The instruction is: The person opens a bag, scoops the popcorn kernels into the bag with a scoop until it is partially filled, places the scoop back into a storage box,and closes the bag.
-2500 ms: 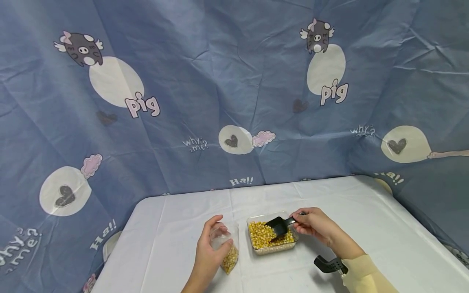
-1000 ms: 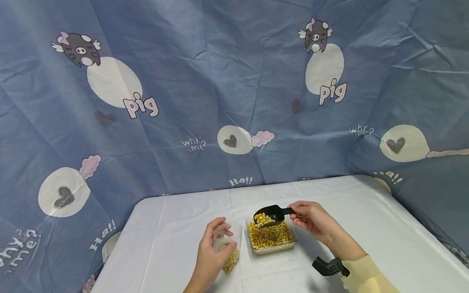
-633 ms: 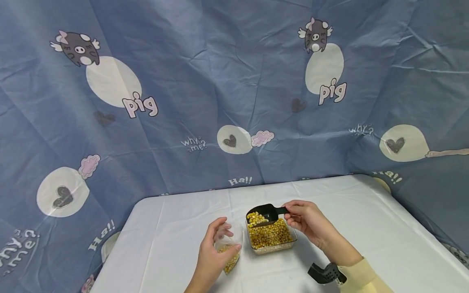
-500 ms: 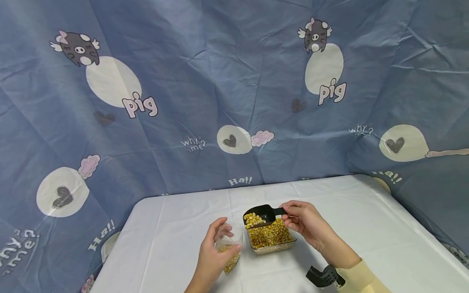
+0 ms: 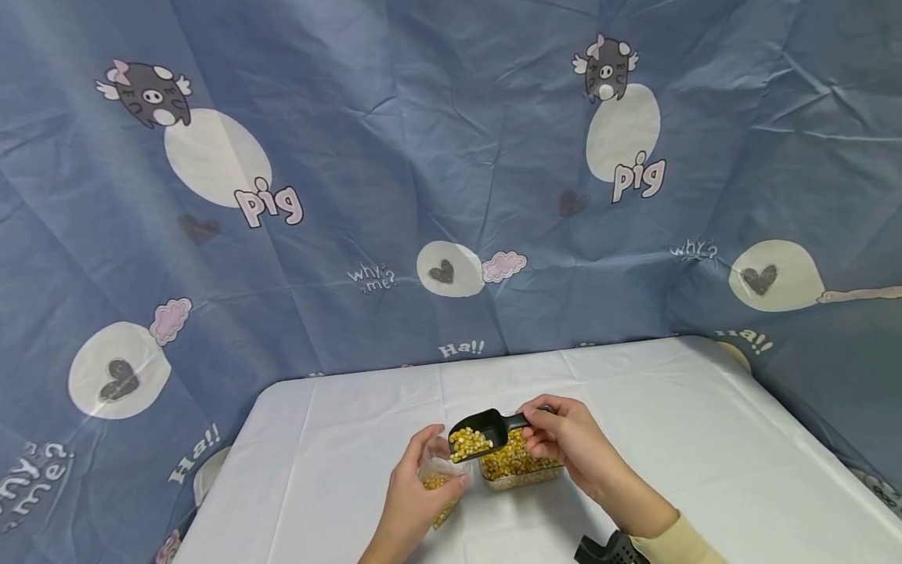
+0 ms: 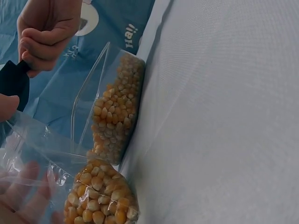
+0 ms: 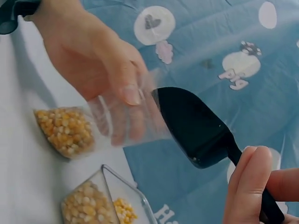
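My left hand (image 5: 416, 493) holds a clear plastic bag (image 7: 112, 116) near its mouth, thumb on one side and fingers on the other. Corn kernels (image 6: 100, 196) fill the bag's lower part. Between thumb and fingers, my right hand (image 5: 564, 439) grips the handle of a black scoop (image 5: 496, 427). Yellow kernels lie heaped in the scoop's front, and its tip is right at the bag's mouth. Below and behind the scoop stands a clear rectangular container (image 5: 524, 478) of corn kernels, its upper left part hidden by the scoop and right hand in the head view.
A white cloth (image 5: 338, 470) covers the table. Behind it hangs a blue curtain (image 5: 352, 157) printed with pigs and hearts. A black wrist strap (image 5: 611, 550) sits by the right sleeve.
The right hand has lifted the scoop, loaded with kernels, out of the container and carried it left to the bag's mouth. The left hand has shifted slightly right with the bag.
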The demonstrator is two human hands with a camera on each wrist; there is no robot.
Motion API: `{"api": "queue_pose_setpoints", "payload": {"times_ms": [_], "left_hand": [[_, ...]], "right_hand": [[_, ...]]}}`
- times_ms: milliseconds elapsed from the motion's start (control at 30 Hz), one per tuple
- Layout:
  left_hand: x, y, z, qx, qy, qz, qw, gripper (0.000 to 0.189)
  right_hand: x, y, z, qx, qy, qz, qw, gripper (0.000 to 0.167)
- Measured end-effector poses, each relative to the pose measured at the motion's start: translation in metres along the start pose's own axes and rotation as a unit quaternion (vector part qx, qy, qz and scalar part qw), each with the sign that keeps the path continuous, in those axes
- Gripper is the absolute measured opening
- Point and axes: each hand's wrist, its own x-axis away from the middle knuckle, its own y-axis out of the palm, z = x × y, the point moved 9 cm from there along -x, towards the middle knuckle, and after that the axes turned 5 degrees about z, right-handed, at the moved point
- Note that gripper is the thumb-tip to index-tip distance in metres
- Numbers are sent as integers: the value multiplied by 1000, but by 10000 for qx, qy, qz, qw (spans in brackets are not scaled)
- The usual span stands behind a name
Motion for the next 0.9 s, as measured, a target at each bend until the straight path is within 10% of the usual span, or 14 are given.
{"api": "queue_pose_setpoints", "payload": {"times_ms": [900], "left_hand": [[2,1,10,-527,280,-69,9982,69]], "right_hand": [[26,46,-7,1164,-1576,86,9806,15]]}}
